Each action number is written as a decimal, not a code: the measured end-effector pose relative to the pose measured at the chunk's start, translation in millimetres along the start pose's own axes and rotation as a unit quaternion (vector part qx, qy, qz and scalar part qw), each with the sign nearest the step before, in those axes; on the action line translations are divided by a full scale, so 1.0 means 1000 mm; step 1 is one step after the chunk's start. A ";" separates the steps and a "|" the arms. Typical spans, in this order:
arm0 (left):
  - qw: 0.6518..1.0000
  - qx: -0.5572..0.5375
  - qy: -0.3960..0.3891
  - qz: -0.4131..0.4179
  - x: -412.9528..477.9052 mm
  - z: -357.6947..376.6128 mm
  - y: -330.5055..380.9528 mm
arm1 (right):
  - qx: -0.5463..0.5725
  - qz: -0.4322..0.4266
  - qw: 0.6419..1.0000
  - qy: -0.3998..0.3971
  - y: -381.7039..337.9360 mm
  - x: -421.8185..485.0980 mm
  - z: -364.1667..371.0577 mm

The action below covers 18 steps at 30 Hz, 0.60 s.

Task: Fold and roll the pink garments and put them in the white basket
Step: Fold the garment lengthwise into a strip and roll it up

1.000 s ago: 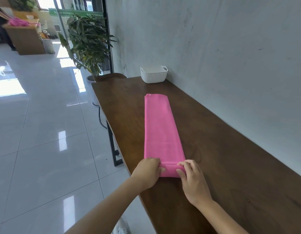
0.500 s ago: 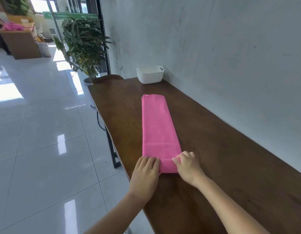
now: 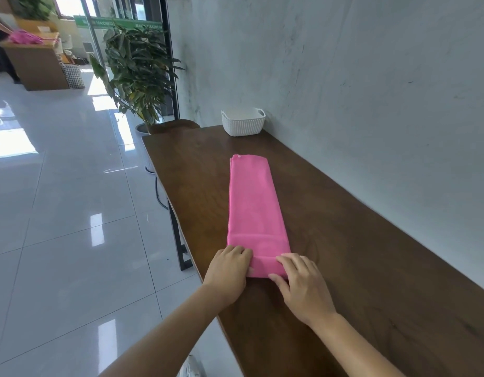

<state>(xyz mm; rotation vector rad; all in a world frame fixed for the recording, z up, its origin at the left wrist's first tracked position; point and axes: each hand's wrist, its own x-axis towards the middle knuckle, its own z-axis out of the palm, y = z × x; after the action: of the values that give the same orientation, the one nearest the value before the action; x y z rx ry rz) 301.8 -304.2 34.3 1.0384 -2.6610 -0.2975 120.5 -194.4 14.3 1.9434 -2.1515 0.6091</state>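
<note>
Only one bit of writing shows: white letters on a green strip across the glass at the far end, looking like "MAXIMAX", though too small for you to trust. A pale tag at the far corner of the pink garment cannot be read.

You work on a dark wooden table set against a grey marbled wall, with glossy white tile floor to your left and a potted plant beyond the table's end. The garment lies lengthwise as a long narrow strip, its near end turned over into a low roll. Your left hand curls over the roll's left end; your right hand pinches its right end, thumb against the near edge. The white basket stands by the wall, well apart from the strip's far end.

A wooden counter far off carries a pink heap, too distant to make out.
</note>
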 end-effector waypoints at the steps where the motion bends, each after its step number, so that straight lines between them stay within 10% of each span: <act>1: 1.000 -0.003 -0.026 -0.007 0.003 -0.004 -0.001 | 0.005 -0.002 1.000 -0.006 0.001 -0.003 -0.001; 10: 0.962 -0.167 -0.188 -0.109 0.011 -0.020 -0.005 | 0.145 0.116 0.974 -0.127 0.000 0.000 -0.015; 18: 0.990 -0.077 0.103 -0.050 -0.018 0.000 0.014 | 0.218 0.191 0.940 -0.181 0.007 0.033 -0.011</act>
<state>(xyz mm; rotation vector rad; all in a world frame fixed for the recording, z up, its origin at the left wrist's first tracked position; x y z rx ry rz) 305.8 -281.7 34.9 1.0910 -2.3686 -0.3864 108.2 -219.6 35.8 1.9714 -2.8712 0.9213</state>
